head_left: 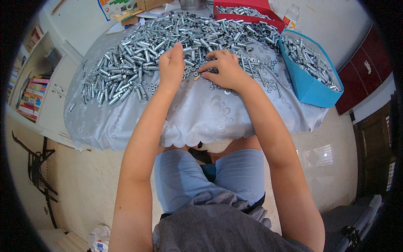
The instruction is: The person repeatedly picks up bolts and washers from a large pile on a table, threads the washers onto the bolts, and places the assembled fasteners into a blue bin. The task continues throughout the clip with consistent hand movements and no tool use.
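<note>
A large pile of silver metal sleeves and bolts covers the far part of the table. My left hand is at the near edge of this pile, its fingers curled closed with the thumb on top; whatever lies inside is hidden. To its right, my right hand reaches down among small loose hex nuts. Its thumb and forefinger are bent and apart, with nothing visible between them. A small yellowish piece lies beside the right thumb. Long thin bolts and scattered washers lie to the right of that hand.
A blue fabric bin full of bolts stands at the table's right edge. Behind the pile are a red box with more metal parts, a clear bottle and a metal pot. A silver patterned cloth covers the table.
</note>
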